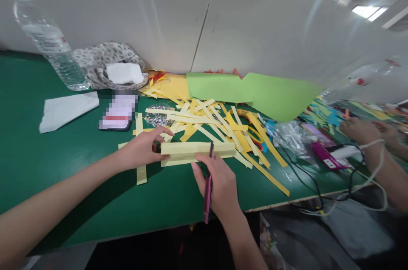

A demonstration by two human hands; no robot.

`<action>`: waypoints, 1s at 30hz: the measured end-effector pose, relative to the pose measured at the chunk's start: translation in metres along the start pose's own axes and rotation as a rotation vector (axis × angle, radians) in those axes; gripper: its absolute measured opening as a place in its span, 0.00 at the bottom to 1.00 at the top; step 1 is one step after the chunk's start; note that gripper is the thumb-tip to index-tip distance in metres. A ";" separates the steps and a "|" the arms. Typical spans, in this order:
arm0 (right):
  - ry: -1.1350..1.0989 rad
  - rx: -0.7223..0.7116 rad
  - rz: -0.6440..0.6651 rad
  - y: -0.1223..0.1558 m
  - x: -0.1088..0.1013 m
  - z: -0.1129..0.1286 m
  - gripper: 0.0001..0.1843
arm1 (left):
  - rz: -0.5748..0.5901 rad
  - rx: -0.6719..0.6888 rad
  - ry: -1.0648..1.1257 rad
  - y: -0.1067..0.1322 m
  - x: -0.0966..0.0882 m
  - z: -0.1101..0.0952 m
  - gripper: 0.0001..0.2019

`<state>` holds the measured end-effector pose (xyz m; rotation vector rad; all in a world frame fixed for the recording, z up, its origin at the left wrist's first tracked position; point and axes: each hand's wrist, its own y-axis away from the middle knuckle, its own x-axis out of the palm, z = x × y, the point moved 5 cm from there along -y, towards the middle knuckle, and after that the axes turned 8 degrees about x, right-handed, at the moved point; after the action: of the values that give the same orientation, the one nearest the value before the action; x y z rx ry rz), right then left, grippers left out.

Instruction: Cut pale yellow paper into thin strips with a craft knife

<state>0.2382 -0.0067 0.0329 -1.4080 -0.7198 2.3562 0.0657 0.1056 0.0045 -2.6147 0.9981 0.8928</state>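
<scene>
Green counter (143, 206) carries one folded paper (185, 148), long axis left to right. Left hand (140, 149), grip half open, touches its left end; right hand (222, 183), grip closed round one tool (208, 197) pointing away. Two bottles (55, 49) flank it, well apart.

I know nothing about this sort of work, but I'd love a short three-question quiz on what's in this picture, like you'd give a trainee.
1. What does the right hand hold?
A) a pair of scissors
B) a slim purple pen-like tool
C) a water bottle

2. True or false: the spotted cloth bag sits to the left of the big green paper.

3. Fill in the blank, as seen in the picture: the left hand is at the ____ end of the pale yellow paper.

Key: 1. B; 2. True; 3. left
</scene>
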 end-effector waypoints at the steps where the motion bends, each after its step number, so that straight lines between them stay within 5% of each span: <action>1: 0.013 -0.005 0.031 0.000 0.002 0.000 0.05 | 0.003 0.004 0.000 0.000 0.000 0.000 0.27; 16: 0.113 0.056 0.039 0.002 0.003 -0.008 0.05 | 0.105 0.014 0.061 -0.001 -0.002 -0.007 0.23; 30: 0.155 -0.062 0.054 0.004 -0.003 -0.005 0.08 | 0.167 0.059 0.156 0.001 -0.011 0.002 0.25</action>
<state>0.2438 -0.0101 0.0307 -1.6349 -0.7264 2.2508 0.0579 0.1112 0.0099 -2.6132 1.2788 0.6895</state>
